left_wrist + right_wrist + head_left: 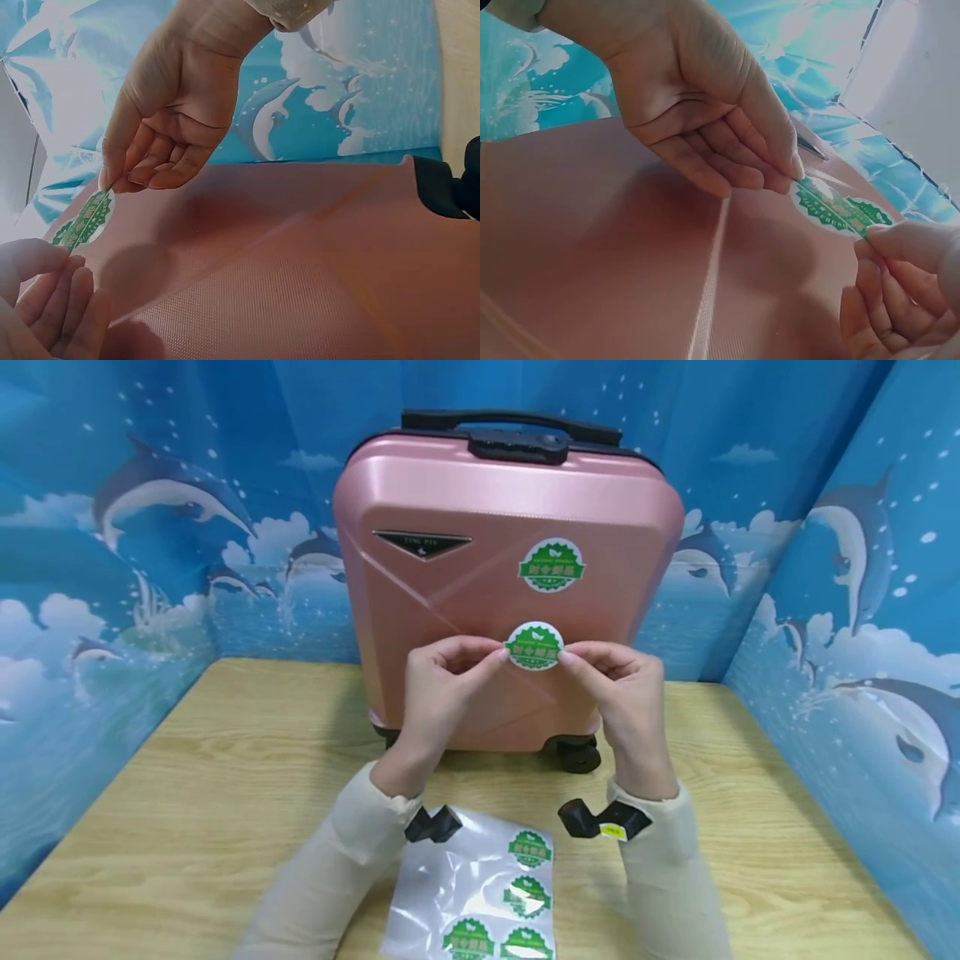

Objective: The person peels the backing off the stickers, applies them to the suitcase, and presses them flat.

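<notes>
Both hands hold a round green-and-white sticker [534, 646] in front of the pink suitcase [480, 602]. My left hand [441, 693] pinches its left edge between thumb and forefinger, and my right hand [628, 693] pinches the right edge in the same way. In the left wrist view the sticker [86, 221] appears edge-on and bowed between the fingertips, close over the shell. The right wrist view has the sticker [840, 208] creased along the line between the thumbs. Higher up, a matching sticker [552, 565] lies flat on the suitcase's front, right of the dark triangular badge [423, 543].
A glossy backing sheet [450, 868] with several green stickers lies on the wooden table [187, 827], between the forearms. The suitcase stands upright on black wheels [579, 754], its black handle [517, 418] on top. Blue dolphin-print curtains [172, 510] enclose the back and sides.
</notes>
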`<state>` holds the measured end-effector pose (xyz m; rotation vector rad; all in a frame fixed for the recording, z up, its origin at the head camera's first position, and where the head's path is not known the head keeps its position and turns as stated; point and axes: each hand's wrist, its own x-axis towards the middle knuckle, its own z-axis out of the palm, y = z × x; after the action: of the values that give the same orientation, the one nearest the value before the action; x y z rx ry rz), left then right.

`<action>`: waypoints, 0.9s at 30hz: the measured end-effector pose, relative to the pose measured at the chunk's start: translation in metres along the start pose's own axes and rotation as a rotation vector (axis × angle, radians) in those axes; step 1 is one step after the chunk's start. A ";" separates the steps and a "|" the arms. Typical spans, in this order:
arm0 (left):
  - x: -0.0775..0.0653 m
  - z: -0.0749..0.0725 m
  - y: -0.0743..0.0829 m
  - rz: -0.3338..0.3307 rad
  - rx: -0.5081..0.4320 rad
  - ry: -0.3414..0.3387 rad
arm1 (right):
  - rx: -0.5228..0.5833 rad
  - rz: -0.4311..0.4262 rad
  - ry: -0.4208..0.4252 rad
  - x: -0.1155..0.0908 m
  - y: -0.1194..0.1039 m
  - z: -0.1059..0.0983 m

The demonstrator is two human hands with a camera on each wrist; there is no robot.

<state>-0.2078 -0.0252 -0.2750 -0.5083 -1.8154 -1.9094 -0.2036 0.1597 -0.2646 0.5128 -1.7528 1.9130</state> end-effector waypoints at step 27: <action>0.010 0.016 0.000 0.087 0.063 0.108 | -0.086 -0.057 0.242 0.008 0.002 0.014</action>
<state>-0.2167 -0.0098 -0.2691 -0.4469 -1.7496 -1.7813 -0.2121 0.1466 -0.2605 0.2834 -1.6371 1.7706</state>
